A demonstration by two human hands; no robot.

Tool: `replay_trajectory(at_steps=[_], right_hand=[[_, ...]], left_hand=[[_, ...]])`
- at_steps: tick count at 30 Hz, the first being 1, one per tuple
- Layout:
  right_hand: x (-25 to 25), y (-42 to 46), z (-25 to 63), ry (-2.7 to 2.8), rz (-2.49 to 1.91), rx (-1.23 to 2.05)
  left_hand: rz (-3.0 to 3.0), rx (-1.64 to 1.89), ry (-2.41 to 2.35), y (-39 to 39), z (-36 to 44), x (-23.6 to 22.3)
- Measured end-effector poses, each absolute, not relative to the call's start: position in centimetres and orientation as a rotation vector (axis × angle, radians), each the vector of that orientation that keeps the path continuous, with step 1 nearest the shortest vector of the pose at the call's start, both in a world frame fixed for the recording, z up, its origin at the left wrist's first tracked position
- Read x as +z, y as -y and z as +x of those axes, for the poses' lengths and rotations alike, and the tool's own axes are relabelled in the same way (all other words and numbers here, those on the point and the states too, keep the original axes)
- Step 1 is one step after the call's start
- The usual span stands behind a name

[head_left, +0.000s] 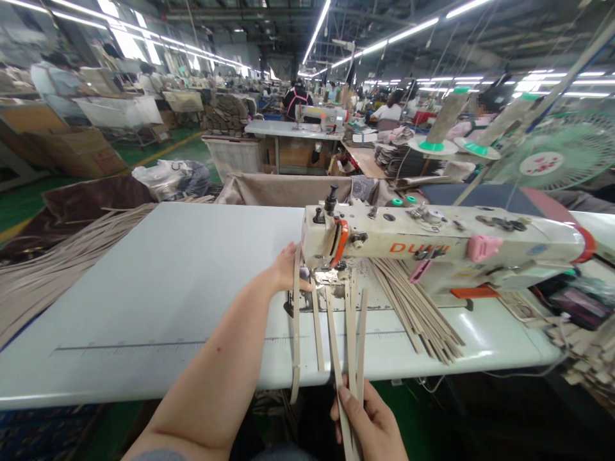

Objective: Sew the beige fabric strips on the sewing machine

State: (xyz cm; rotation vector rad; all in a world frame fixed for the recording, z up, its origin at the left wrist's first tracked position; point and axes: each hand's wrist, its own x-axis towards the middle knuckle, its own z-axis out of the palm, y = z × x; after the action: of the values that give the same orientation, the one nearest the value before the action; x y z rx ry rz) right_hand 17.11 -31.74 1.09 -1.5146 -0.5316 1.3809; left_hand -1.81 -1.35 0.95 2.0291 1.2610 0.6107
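Feeding beige strips point(353, 333) under a sewing machine point(432, 246) on a white table point(158, 288).

The left hand point(288, 269) is laid beside the machine's needle end, fingers closed on one strip that is looped down over the table edge. The right hand point(372, 422) is held below the table edge in front of the machine, pinched narrowly around the near ends of several strips that run up to the presser foot. A loose bundle of strips point(418, 314) is fanned out under the machine's arm. Left of the machine, the tabletop is marked with a ruled line; beyond it, a fabric-lined bin point(283, 189), thread cones point(444, 121), a green fan point(557, 153) and rows of lit workstations are seen.
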Motion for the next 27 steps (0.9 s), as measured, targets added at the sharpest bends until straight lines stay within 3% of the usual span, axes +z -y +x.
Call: replay_trajectory(at_steps=[27], right_hand=[[-1.2,32.5,17.2,0.543,-1.527,1.395]], left_hand=[[2.219,0.397,-1.330,0.8,-1.7,1.5]])
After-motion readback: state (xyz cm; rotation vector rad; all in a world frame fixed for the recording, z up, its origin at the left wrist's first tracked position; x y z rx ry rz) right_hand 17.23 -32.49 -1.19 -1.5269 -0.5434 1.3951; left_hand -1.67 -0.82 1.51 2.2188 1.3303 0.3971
